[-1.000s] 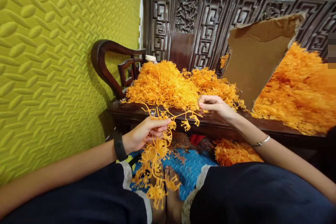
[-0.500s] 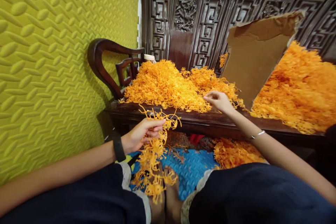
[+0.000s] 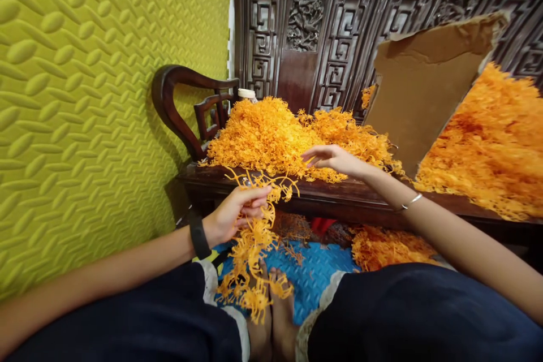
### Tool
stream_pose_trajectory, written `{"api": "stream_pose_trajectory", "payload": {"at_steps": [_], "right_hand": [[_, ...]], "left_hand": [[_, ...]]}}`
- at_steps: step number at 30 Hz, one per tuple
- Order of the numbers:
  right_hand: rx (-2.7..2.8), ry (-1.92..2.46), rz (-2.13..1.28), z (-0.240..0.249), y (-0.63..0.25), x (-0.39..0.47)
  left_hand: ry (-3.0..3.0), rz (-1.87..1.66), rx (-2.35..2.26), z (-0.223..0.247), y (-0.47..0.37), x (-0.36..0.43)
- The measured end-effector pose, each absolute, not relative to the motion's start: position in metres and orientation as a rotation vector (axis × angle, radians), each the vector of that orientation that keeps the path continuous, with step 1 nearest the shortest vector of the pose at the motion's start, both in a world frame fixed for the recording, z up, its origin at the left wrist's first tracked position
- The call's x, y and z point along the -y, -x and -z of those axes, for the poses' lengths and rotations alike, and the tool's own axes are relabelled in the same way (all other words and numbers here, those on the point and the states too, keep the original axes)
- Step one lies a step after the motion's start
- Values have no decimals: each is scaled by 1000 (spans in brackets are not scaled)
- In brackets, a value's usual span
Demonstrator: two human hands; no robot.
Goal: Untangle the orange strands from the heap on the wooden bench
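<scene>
A dangling strand of linked orange plastic sprigs [image 3: 257, 237] hangs from my left hand [image 3: 237, 209], whose thumb and fingers are closed on its upper end. Thin curved stems poke up above that thumb, and the lower end hangs in front of my feet. My right hand [image 3: 333, 158] hovers at the front of a heap of loose orange sprigs [image 3: 263, 133], fingers stretched and slightly apart. I see nothing held in it. Whether its fingertips touch the heap I cannot tell.
The heap lies on a dark carved wooden bench [image 3: 339, 195]. A cardboard sheet [image 3: 424, 90] leans upright there, with a larger orange pile [image 3: 496, 153] at its right. More orange pieces [image 3: 386, 249] lie beneath. A yellow textured wall [image 3: 93, 113] stands at left.
My right hand has moved left along the front of the heap, and its fingers have spread from a pinch. My left hand keeps its grip on the strand. The view has shifted slightly.
</scene>
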State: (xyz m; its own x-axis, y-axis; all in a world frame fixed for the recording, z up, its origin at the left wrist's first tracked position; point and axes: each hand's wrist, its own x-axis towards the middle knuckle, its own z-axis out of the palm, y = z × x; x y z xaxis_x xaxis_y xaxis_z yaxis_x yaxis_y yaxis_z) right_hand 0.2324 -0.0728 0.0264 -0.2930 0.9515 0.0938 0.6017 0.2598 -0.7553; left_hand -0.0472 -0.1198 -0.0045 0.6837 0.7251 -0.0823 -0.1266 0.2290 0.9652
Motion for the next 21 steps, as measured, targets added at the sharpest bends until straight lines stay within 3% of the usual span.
{"api": "stream_pose_trajectory", "payload": {"at_steps": [3,6,15,21], "right_hand": [[1963,1015,-1538,-16,-198,96],[1701,792,-1806,-3,-167,115],[1326,790,-1606,9,-154,119],[1953,1119,-1351,-20,-200,123]], "left_hand": [[-1153,-755,-664,2,47,121],[-1144,-793,-700,2,48,121],[-1166,-745,-702,7,54,117],[-1352,-498,-681,17,69,110]]}}
